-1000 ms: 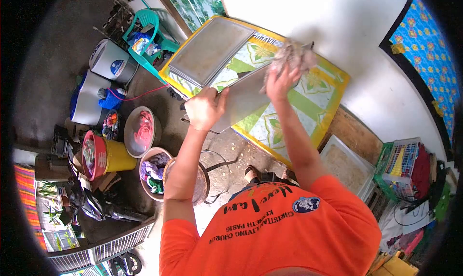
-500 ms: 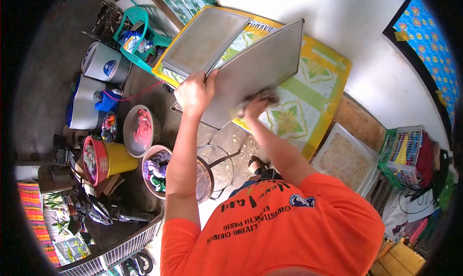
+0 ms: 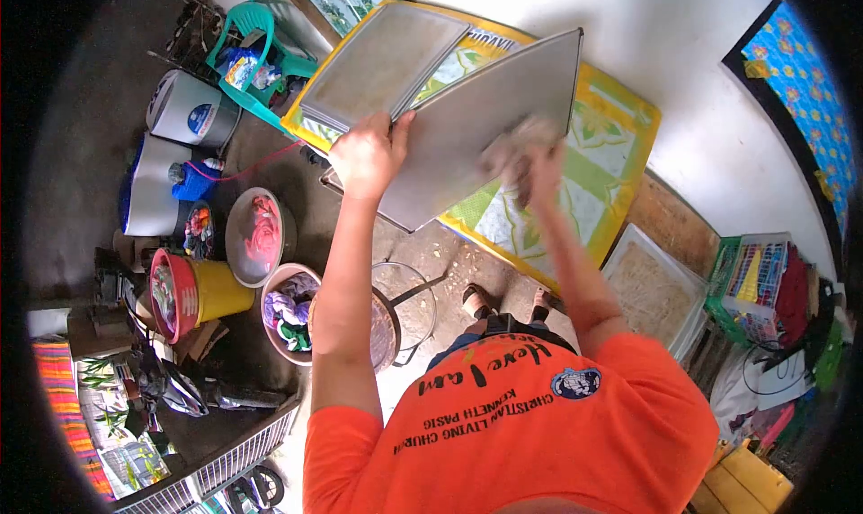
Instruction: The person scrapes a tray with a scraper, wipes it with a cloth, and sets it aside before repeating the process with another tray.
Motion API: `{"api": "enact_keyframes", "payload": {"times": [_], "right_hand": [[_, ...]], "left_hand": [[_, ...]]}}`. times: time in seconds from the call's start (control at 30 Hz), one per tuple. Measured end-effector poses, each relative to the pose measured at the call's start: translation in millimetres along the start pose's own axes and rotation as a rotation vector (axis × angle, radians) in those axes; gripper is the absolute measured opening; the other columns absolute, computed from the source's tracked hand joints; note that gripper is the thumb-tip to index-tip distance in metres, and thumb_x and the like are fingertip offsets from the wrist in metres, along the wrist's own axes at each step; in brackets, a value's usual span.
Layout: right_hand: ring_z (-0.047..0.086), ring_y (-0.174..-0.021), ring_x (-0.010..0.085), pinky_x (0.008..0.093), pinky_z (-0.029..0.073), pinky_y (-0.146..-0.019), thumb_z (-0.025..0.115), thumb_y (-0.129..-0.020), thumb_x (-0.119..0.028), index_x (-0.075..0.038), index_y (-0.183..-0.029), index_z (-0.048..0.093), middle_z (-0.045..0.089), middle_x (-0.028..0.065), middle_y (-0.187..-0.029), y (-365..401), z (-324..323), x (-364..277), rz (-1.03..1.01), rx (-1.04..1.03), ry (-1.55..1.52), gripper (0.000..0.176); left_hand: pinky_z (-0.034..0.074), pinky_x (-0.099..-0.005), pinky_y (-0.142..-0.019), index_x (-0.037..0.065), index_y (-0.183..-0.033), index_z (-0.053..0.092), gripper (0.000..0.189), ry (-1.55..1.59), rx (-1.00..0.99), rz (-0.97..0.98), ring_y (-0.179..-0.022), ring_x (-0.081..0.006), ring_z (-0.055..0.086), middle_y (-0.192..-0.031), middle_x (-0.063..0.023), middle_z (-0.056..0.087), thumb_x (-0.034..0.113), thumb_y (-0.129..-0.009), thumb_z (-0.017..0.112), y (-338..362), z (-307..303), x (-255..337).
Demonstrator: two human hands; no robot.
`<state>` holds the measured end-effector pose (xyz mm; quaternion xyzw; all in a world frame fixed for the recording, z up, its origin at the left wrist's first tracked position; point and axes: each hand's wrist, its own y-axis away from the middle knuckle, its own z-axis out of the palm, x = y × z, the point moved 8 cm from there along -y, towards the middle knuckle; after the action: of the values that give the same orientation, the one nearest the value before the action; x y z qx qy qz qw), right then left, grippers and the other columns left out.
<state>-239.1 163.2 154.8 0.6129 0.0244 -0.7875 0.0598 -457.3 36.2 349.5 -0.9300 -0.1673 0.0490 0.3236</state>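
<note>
My left hand (image 3: 370, 153) grips the near left edge of a flat metal baking tray (image 3: 458, 128), thumb on its upper face. The tray is tilted up over a table (image 3: 620, 195) covered with a yellow, green and white flowered cloth. Against the tray's grey face my right hand (image 3: 538, 168) presses a dirty, greyish rag (image 3: 517, 147); hand and rag are blurred by motion. Farther left on the table, a stack of similar trays (image 3: 391, 56) lies flat.
Left of me stand tubs of laundry (image 3: 288, 334), a yellow bucket (image 3: 225, 294), washing machines (image 3: 193, 110) and a green plastic chair (image 3: 247, 29). On the right are a shallow white-framed tray (image 3: 652, 285) and a plastic crate (image 3: 755, 289). A round-framed stand (image 3: 436, 312) is near my feet.
My right hand has slid the rag up and to the right across the tray's face. The tray has shifted slightly, still held by my left hand.
</note>
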Motion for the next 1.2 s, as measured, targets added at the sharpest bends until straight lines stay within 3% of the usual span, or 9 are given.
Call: {"api": "enact_keyframes", "payload": {"times": [0.23, 0.27, 0.33, 0.5, 0.6, 0.63, 0.7, 0.77, 1.2], "right_hand": [[0.035, -0.119, 0.0501, 0.0533, 0.027, -0.101, 0.042, -0.094, -0.033, 0.010, -0.129, 0.036, 0.035, 0.0382, -0.127, -44, 15, 20, -0.460, 0.539, 0.513, 0.055], [0.033, -0.114, 0.0569, 0.0609, 0.023, -0.099, 0.041, -0.093, -0.029, 0.007, -0.137, 0.021, 0.032, 0.0384, -0.128, -41, 50, 125, -0.384, 0.383, 0.968, 0.060], [0.012, -0.126, 0.0583, 0.0663, 0.008, -0.103, 0.042, -0.092, -0.031, 0.012, -0.130, 0.029, 0.027, 0.0389, -0.130, 87, 124, 117, -0.454, 0.154, 0.817, 0.059], [0.027, -0.119, 0.0446, 0.0569, 0.021, -0.100, 0.069, -0.063, -0.025, 0.005, -0.111, 0.053, 0.036, 0.0253, -0.125, 133, 145, 106, -0.729, -0.302, 0.692, 0.058], [0.031, -0.125, 0.0381, 0.0556, 0.018, -0.101, 0.048, -0.088, -0.026, 0.003, -0.126, 0.041, 0.042, 0.0213, -0.130, 69, 134, 55, -0.920, -0.158, 1.215, 0.048], [0.034, -0.122, 0.0422, 0.0602, 0.018, -0.099, 0.048, -0.089, -0.029, 0.004, -0.125, 0.042, 0.038, 0.0239, -0.133, 22, 117, 48, -0.256, -0.312, 1.106, 0.049], [0.035, -0.119, 0.0445, 0.0625, 0.016, -0.100, 0.050, -0.088, -0.031, 0.005, -0.126, 0.039, 0.040, 0.0288, -0.127, -30, 79, 0, -0.444, 0.327, 0.864, 0.053], [0.036, -0.116, 0.0474, 0.0599, 0.020, -0.100, 0.051, -0.085, -0.028, 0.005, -0.111, 0.048, 0.047, 0.0306, -0.110, -60, 64, -64, -0.617, 0.438, 0.753, 0.042], [0.042, -0.111, 0.0449, 0.0471, 0.031, -0.097, 0.051, -0.079, -0.018, 0.011, -0.123, 0.038, 0.044, 0.0315, -0.121, -124, 5, -49, -0.606, 0.437, 0.534, 0.054]], "left_hand": [[0.040, -0.0379, -0.041, 0.009, -0.057, 0.051, 0.043, 0.041, 0.083, 0.043, -0.048, -0.0286, 0.056, -0.055, -0.0085, 0.054, 0.043, -0.082, 0.061, 0, -5, 8], [0.041, -0.0379, -0.041, 0.009, -0.057, 0.051, 0.044, 0.029, 0.088, 0.038, -0.048, -0.0286, 0.056, -0.055, -0.0084, 0.054, 0.043, -0.083, 0.061, -2, -4, 6], [0.041, -0.0380, -0.041, 0.010, -0.057, 0.051, 0.044, 0.004, 0.094, 0.027, -0.047, -0.0288, 0.056, -0.055, -0.0082, 0.054, 0.044, -0.083, 0.060, -4, -1, 3], [0.042, -0.0375, -0.041, 0.011, -0.057, 0.050, 0.043, -0.042, 0.018, -0.006, -0.047, -0.0288, 0.056, -0.056, -0.0088, 0.055, 0.043, -0.083, 0.060, -3, 1, 1], [0.041, -0.0373, -0.040, 0.011, -0.056, 0.048, 0.042, -0.033, 0.092, 0.047, -0.045, -0.0285, 0.055, -0.053, -0.0079, 0.052, 0.041, -0.082, 0.062, -2, -1, 3], [0.041, -0.0371, -0.040, 0.011, -0.056, 0.048, 0.042, -0.030, 0.116, 0.067, -0.045, -0.0283, 0.054, -0.053, -0.0078, 0.052, 0.040, -0.082, 0.063, -1, -2, 5], [0.040, -0.0365, -0.039, 0.012, -0.055, 0.047, 0.041, -0.032, 0.130, 0.081, -0.044, -0.0279, 0.054, -0.052, -0.0077, 0.051, 0.039, -0.081, 0.065, 0, -6, 8], [0.040, -0.0362, -0.039, 0.012, -0.054, 0.046, 0.042, -0.039, 0.145, 0.092, -0.043, -0.0277, 0.053, -0.052, -0.0076, 0.051, 0.038, -0.080, 0.065, 1, -10, 11], [0.041, -0.0369, -0.040, 0.011, -0.053, 0.046, 0.042, -0.015, 0.172, 0.106, -0.043, -0.0289, 0.053, -0.054, -0.0076, 0.052, 0.037, -0.079, 0.066, 1, -10, 11]]}}
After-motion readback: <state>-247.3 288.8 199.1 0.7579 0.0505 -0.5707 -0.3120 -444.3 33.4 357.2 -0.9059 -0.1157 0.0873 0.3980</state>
